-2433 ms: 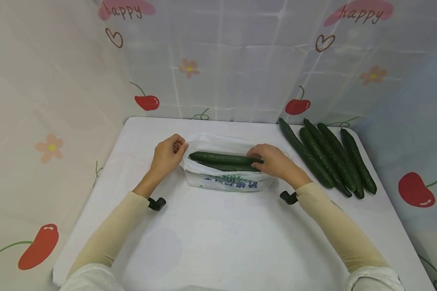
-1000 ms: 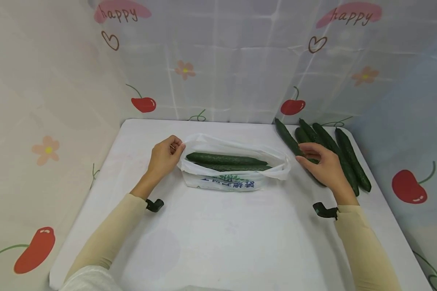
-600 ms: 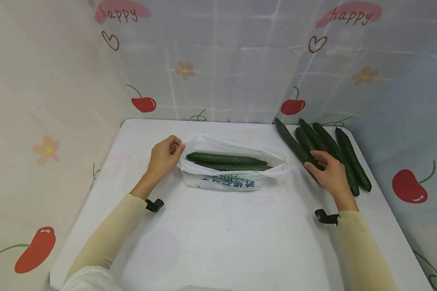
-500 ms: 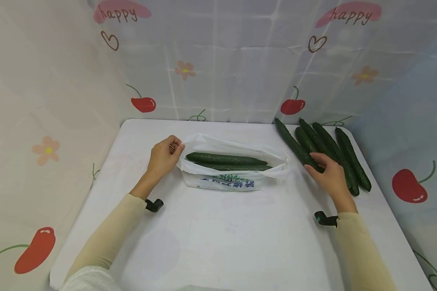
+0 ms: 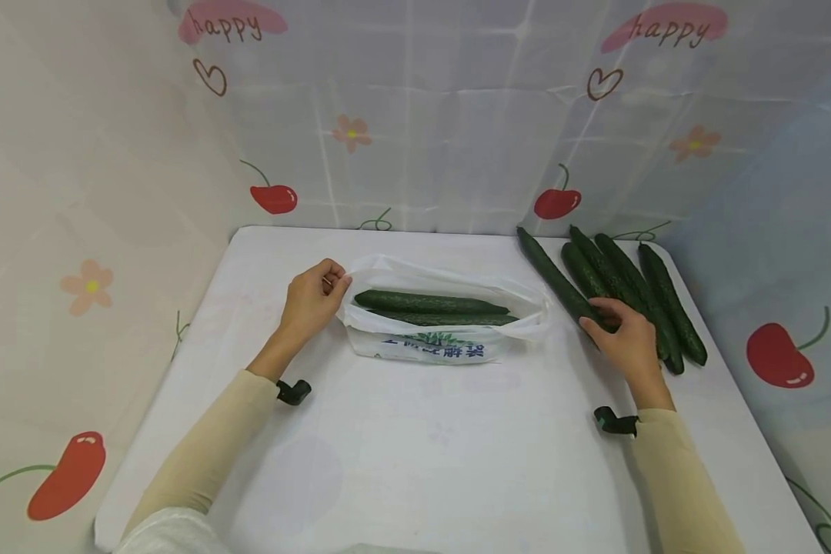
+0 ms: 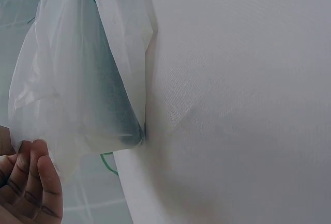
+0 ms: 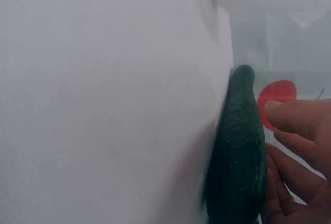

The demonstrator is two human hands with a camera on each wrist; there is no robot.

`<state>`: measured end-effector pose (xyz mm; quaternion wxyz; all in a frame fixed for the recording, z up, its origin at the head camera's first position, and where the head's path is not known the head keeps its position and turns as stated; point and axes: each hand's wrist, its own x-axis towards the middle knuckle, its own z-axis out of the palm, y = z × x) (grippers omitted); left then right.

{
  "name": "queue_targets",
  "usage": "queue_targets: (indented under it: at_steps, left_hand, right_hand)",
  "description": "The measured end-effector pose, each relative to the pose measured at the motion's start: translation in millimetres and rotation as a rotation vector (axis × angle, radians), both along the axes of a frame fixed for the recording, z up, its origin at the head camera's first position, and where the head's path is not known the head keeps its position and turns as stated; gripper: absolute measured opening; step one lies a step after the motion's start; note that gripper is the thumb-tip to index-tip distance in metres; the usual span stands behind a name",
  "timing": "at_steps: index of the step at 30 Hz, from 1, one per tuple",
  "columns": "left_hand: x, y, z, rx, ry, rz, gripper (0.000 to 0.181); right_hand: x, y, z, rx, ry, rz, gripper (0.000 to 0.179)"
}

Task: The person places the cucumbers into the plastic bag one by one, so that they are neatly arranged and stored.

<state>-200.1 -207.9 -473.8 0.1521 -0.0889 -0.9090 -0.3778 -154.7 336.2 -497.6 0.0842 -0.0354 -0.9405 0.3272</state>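
Observation:
In the head view, my left hand (image 5: 312, 296) pinches the left edge of a white plastic bag (image 5: 429, 352) with green and blue print. The bag lies on its side with its mouth spread, and dark green cucumbers (image 5: 429, 302) show inside it. Through the film, the left wrist view shows a cucumber end (image 6: 121, 115) beside the pinching fingers (image 6: 49, 180). On the right, my right hand (image 5: 630, 338) grips the near end of the leftmost loose cucumber (image 5: 554, 273). That cucumber (image 7: 238, 151) runs alongside the thumb and fingers in the right wrist view; the fingers' far sides are hidden.
Several more cucumbers (image 5: 672, 304) lie side by side at the table's right rear, just beyond my right hand. The white table (image 5: 415, 462) meets a printed curtain (image 5: 443, 138) at its back edge. Small black wrist cameras (image 5: 294, 392) sit at the sleeve ends.
My right hand has left the cucumber in the bag, moved right to the loose ones and taken hold of the leftmost, which has shifted slightly left. The left hand stays on the bag.

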Motion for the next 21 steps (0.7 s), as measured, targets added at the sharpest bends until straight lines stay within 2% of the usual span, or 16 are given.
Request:
queue_targets:
  at_steps: [9,21]
  left_hand:
    - [0.3,1.1,0.0,-0.002,0.001,0.001,0.015]
    - [-1.2,1.7,-2.6,0.001,-0.001,-0.003,0.015]
  right_hand:
    - [-0.8,-2.6,-12.6,-0.041,-0.077,0.045,0.058]
    - [-1.5,-5.1,-19.5,-0.109,-0.043,0.036,0.057]
